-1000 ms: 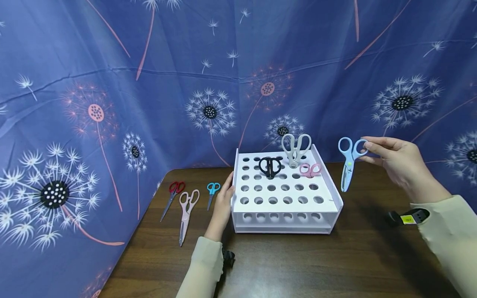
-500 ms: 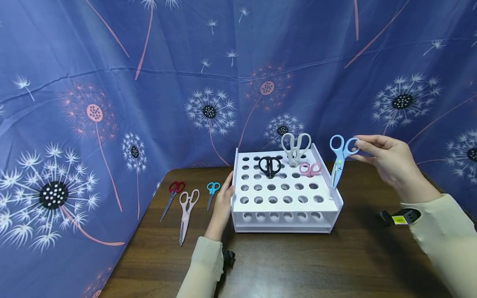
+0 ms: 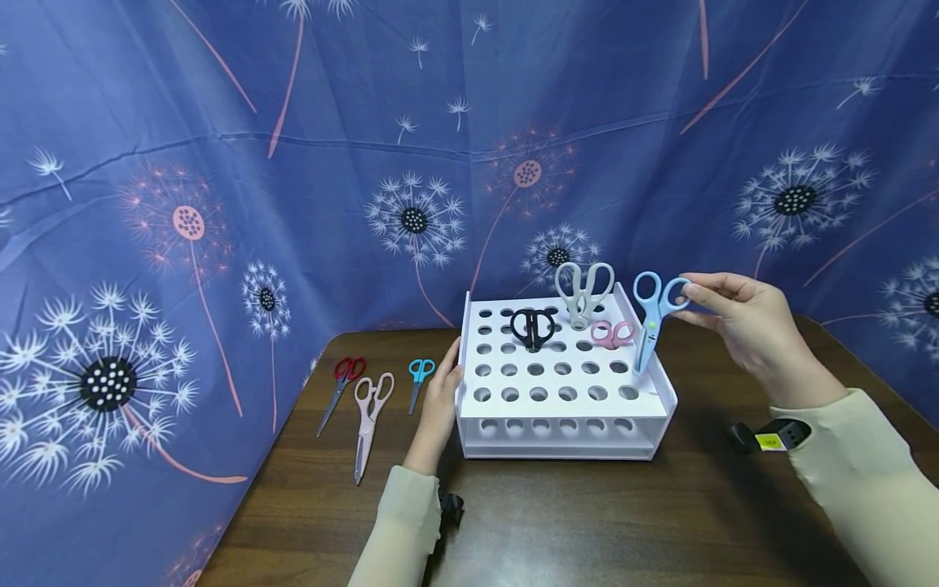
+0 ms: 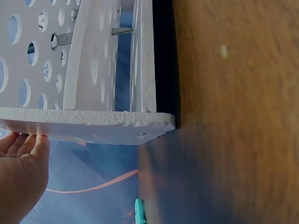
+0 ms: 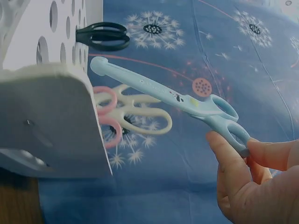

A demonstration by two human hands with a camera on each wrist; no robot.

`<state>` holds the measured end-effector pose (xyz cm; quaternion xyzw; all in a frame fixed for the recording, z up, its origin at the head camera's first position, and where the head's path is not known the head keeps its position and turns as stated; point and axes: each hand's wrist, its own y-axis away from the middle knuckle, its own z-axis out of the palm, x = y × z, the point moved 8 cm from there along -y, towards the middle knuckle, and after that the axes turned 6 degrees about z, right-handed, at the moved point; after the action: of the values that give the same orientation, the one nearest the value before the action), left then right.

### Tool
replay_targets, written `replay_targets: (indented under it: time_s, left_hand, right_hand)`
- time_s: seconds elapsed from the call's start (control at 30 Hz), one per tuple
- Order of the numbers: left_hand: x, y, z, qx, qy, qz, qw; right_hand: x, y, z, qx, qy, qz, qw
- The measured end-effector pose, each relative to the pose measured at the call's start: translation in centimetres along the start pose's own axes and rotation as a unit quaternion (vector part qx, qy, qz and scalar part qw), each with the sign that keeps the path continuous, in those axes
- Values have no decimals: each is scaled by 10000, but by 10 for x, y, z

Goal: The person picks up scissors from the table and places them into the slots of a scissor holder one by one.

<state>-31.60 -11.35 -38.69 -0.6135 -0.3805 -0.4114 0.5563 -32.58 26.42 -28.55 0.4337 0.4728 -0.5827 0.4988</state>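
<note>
My right hand (image 3: pixel 748 326) pinches one handle loop of the light blue scissors (image 3: pixel 649 322) between thumb and fingers. Their blades point down over the right side of the white rack (image 3: pixel 506 412), which has rows of round holes. In the right wrist view the scissors' blunt tip hangs just off the rack's top. My left hand (image 3: pixel 438 403) rests straight fingers against the rack's left side panel. Black scissors (image 3: pixel 532 328), pink scissors (image 3: pixel 612 333) and pale grey scissors (image 3: pixel 583 293) stand in rack holes, handles up.
On the wooden table (image 3: pixel 557 522), left of the rack, lie red-handled scissors (image 3: pixel 341 387), pale pink scissors (image 3: pixel 368 424) and small turquoise-handled scissors (image 3: pixel 421 377). A blue dandelion-print curtain (image 3: pixel 352 204) hangs behind the table.
My right hand has carried the light blue scissors leftward, from beside the rack to over its right side. The left hand and the rack have stayed in place.
</note>
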Motion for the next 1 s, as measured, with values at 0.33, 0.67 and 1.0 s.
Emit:
replay_targets:
  time_s: [0.33, 0.67, 1.0]
  left_hand:
    - [-2, 1, -2, 6, -35, -4, 10000]
    - [-32, -7, -7, 169, -155, 160, 9996]
    - [-15, -4, -4, 41, -89, 33, 9999]
  right_hand:
    - [10, 2, 14, -73, 40, 166, 9998]
    - [10, 6, 25, -143, -150, -124, 9997]
    - [19, 10, 29, -65, -41, -218, 9997]
